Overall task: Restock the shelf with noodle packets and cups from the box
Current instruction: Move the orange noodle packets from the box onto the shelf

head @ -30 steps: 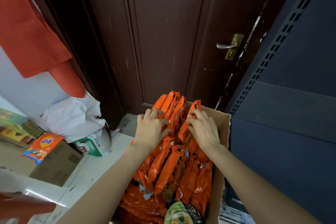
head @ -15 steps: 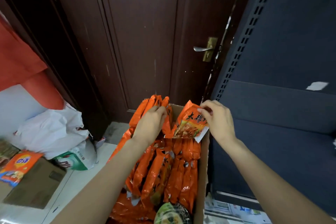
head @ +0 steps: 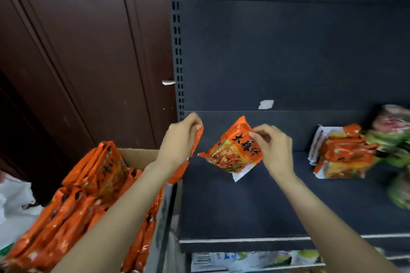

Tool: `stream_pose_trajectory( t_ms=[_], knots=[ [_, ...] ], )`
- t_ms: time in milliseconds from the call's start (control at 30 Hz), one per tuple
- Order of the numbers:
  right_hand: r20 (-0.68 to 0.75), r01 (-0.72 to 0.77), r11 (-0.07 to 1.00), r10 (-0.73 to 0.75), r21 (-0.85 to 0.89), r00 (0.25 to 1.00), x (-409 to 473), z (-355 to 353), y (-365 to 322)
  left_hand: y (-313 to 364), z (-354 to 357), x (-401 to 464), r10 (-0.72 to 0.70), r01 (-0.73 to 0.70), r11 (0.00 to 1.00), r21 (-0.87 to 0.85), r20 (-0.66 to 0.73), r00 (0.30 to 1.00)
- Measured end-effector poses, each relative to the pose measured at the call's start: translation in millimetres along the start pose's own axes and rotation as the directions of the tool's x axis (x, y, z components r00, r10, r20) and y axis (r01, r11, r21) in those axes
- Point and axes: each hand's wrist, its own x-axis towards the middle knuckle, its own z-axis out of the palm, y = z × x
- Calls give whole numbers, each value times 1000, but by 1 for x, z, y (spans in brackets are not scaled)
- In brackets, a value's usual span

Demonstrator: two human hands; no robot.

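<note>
An orange foil noodle packet [head: 233,153] printed with bold black Chinese characters was pinched by the right hand [head: 275,150] over the dark shelf [head: 233,206]; a second orange packet [head: 195,144], edge-on, was gripped by the left hand [head: 179,142].

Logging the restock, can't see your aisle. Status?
Left hand and right hand each pinch an orange noodle packet over the shelf. Box still packed. Landing spot bare.

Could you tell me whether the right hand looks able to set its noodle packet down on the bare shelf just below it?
Probably yes: the right hand holds its noodle packet directly over bare shelf, nothing between.
</note>
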Motion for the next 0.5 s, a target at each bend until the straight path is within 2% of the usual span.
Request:
stream_pose_trajectory(
  t_ms=[233, 500],
  knots=[
    [-44, -50, 997, 47, -66, 998, 5, -125, 110, 118, 104, 13, 13, -13, 992, -125, 0, 1000],
    [-135, -171, 982, 160, -81, 978, -1, -230, 202, 188, 231, 23, 11, 88, 941, -327, 291, 957]
  ],
)
